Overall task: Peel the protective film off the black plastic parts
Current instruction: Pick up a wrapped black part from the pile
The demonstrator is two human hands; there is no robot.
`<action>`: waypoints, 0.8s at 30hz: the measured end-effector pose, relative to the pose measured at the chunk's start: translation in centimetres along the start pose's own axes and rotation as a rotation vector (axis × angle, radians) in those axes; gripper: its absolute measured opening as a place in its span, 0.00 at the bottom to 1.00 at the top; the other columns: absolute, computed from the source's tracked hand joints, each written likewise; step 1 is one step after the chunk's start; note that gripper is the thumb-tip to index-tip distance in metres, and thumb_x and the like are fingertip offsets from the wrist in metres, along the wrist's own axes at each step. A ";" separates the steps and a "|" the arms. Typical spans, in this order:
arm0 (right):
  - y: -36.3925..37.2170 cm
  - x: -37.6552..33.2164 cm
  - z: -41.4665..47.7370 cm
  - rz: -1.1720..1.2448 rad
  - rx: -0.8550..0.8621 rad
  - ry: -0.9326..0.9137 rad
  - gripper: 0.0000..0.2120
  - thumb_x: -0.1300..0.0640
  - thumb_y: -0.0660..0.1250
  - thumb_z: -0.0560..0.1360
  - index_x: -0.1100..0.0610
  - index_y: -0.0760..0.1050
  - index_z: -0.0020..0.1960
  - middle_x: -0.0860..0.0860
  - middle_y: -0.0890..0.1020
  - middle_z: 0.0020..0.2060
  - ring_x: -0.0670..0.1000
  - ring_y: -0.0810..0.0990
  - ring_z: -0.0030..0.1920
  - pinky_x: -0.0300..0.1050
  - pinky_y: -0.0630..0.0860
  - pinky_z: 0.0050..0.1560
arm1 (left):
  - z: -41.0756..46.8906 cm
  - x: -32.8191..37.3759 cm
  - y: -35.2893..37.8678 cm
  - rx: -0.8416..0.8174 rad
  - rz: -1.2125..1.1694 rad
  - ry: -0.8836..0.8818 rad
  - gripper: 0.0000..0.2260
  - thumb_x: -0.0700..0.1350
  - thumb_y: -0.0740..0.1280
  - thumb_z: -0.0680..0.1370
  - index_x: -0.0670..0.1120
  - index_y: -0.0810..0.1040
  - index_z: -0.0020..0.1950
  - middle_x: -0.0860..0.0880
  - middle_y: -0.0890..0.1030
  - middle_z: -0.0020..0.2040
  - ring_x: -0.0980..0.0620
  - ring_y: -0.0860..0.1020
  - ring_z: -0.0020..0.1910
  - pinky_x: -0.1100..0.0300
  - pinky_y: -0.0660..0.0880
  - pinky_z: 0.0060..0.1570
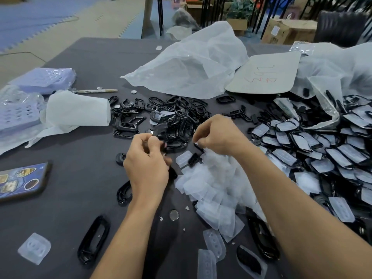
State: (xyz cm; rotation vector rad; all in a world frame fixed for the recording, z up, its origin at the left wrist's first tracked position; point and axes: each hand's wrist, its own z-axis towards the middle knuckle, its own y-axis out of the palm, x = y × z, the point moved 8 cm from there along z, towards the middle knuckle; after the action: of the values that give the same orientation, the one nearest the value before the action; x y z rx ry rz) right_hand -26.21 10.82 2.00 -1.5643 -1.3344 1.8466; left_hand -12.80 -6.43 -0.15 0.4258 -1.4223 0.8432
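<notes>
While pinching near the middle, left hand [147, 168]: fingers curled, thumb and fingertips squeezing a black part [161, 128] up at its 12 o'clock.
Right hand [218, 135]: at 2 o'clock from the left hand, fingers curled in tight; maybe nipping something thin, too small to tell.
Black part: up off the table [86, 141], right in front of the peeled heap [173, 113], so hard to pick out from it.
Film pile [213, 186]: see-through skins heaped at 5 o'clock, just under the right hand.
Peeled heap: bare black rings at 12 o'clock.
Waiting heap [322, 152]: parts with film on, at 3 o'clock.
Grip: with a weak pinch, could drop the part into the peeled heap and lose it there.
Film: with a fast tug, could rip and leave a scrap stuck on.
Heaps: so close together, could get a skin tossed in with the clean rings, or a clean ring back with the waiting ones.
Phone [20, 182]: at 8 o'clock, well apart, out of harm's way.
</notes>
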 end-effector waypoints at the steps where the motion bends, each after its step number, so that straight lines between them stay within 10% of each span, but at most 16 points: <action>1: 0.8 -0.6 -0.4 -0.070 -0.088 -0.028 0.12 0.63 0.73 0.71 0.45 0.87 0.40 0.40 0.84 0.34 0.36 0.79 0.32 0.27 0.70 0.31 | 0.2 -0.1 0.2 -0.023 0.037 -0.007 0.08 0.54 0.64 0.80 0.57 0.78 0.43 0.61 0.84 0.37 0.54 0.83 0.29 0.46 0.82 0.38; 7: 2.3 -1.0 -1.9 -0.206 -0.080 -0.031 0.08 0.60 0.78 0.70 0.48 0.84 0.38 0.47 0.86 0.39 0.47 0.81 0.41 0.39 0.75 0.41 | 0.6 -1.1 1.2 -0.143 -0.025 -0.061 0.02 0.55 0.77 0.69 0.62 0.85 0.40 0.59 0.86 0.36 0.57 0.84 0.36 0.54 0.82 0.44; 12: 0.2 0.8 -3.2 0.140 0.149 0.023 0.06 0.59 0.76 0.73 0.49 0.87 0.39 0.38 0.82 0.31 0.35 0.79 0.34 0.25 0.71 0.34 | 0.9 -1.7 0.9 -0.105 -0.075 -0.089 0.10 0.45 0.82 0.66 0.60 0.87 0.36 0.64 0.86 0.47 0.68 0.83 0.41 0.74 0.73 0.38; 24: 3.0 -0.4 -3.2 -0.084 0.090 0.017 0.05 0.57 0.75 0.73 0.47 0.84 0.47 0.47 0.86 0.42 0.50 0.83 0.47 0.46 0.80 0.52 | 1.4 -2.2 0.9 -0.180 -0.226 -0.127 0.22 0.28 0.76 0.70 0.55 0.87 0.51 0.52 0.88 0.42 0.57 0.84 0.39 0.65 0.82 0.44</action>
State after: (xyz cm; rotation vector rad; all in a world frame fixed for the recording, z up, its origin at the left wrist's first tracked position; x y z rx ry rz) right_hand -22.29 10.38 -0.04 -1.4532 -1.2712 1.8130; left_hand -14.32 -7.39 -2.24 0.4983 -1.5198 0.5091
